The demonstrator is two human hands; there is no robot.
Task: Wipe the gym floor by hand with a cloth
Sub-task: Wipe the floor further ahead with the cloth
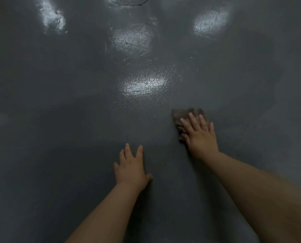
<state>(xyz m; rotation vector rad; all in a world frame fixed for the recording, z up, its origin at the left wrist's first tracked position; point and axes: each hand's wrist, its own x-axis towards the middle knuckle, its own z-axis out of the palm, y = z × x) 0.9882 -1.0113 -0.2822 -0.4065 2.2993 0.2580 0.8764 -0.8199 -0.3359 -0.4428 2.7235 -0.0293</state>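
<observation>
Your left hand (131, 168) lies nearest, palm flat on the dark grey gym floor (58, 130), fingers straight and spread, grasping nothing. Farther and to the right, your right hand (199, 135) presses flat on the brown cloth (178, 118), fingers extended, not curled round it. The cloth lies on the floor, protruding left and beyond the fingertips. Bright light reflections (144, 84) mark the far floor.

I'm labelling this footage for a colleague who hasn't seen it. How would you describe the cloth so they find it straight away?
Start from the dark grey floor with its bright light reflections. Of the two hands pressed flat on it, follow the right hand, the one farther forward. The cloth is the brownish, blurred patch sticking out beyond and left of its straight fingers, the only thing here that is neither floor nor skin; the left hand rests on bare floor.
</observation>
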